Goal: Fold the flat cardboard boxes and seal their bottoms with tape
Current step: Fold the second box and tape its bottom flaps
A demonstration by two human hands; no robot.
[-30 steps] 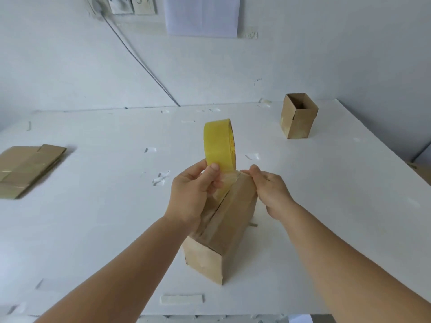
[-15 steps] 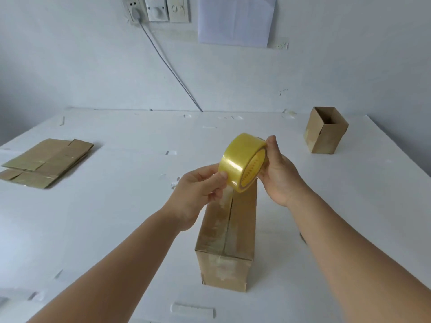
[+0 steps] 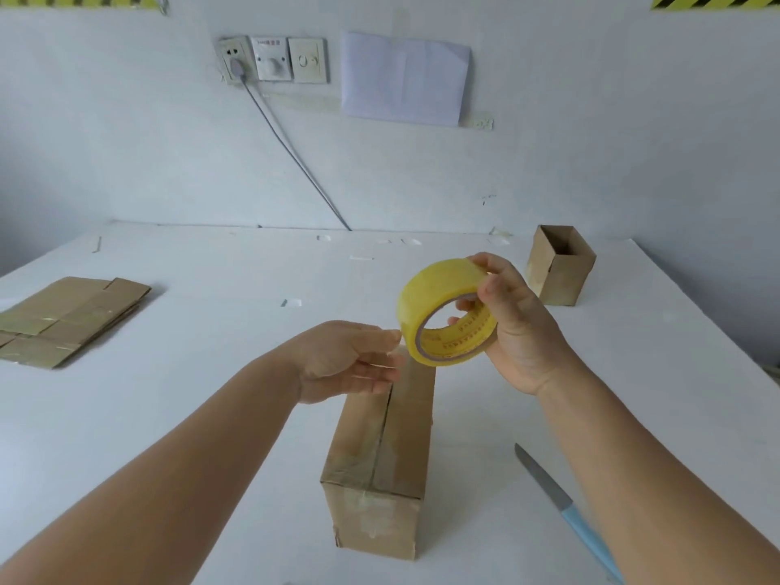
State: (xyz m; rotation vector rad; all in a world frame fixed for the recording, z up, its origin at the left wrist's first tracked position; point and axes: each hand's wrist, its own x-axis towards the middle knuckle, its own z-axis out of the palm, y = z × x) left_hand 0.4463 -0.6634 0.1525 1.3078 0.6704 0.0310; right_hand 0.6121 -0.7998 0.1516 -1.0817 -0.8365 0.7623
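From the head camera, the right hand [image 3: 517,327] grips a roll of yellow tape [image 3: 446,311] lifted off the table, thumb across the outer band and fingers curled through the core; the printing round the inner core ring is too small to read. The left hand [image 3: 346,358] reaches in from the other side with its fingers straight and relaxed, their tips just beside the roll's lower edge, and whether they hold a loose tape end cannot be told. Directly below both hands stands the folded cardboard box [image 3: 380,453] on the white table [image 3: 190,331], its two top flaps closed and meeting in a centre seam that runs away from the person. Below the right forearm lies a knife [image 3: 567,506] with a light blue handle and grey blade. Beyond the right hand, well apart, an open-topped cardboard box [image 3: 561,266] stands upright. Far out past the left hand lies a stack of flat cardboard boxes [image 3: 67,318] bearing glossy tape strips. On the wall beyond are a socket panel [image 3: 272,59] with a cable plugged in, its small red label unreadable, and a white paper sheet [image 3: 405,80].
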